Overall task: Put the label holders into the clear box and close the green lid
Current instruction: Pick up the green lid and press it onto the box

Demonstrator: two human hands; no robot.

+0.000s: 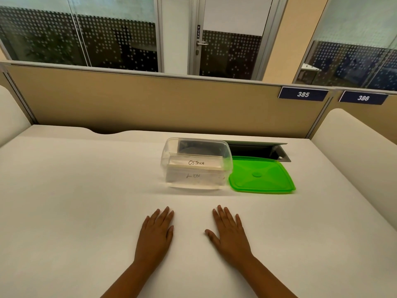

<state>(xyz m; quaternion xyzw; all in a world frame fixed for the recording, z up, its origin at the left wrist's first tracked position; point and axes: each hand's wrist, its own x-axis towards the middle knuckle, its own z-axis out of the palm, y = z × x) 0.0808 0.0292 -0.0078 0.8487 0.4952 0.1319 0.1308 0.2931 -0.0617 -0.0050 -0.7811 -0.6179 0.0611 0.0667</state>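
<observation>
The clear box (pixel 171 147) stands on the white desk, a little right of centre and without a lid. Two label holders lie inside it: one marked OSTRICH (pixel 196 162) behind, one marked LION (pixel 193 176) in front. The green lid (pixel 261 175) lies flat on the desk, touching the box's right side. My left hand (pixel 155 231) and my right hand (pixel 229 232) rest palm down on the desk, nearer to me than the box, fingers spread, holding nothing.
An open cable hatch (pixel 261 150) with a raised metal flap sits in the desk just behind the lid. A beige partition (pixel 150 100) with number plates 385 and 386 closes the desk's far edge. Cream side panels flank the desk.
</observation>
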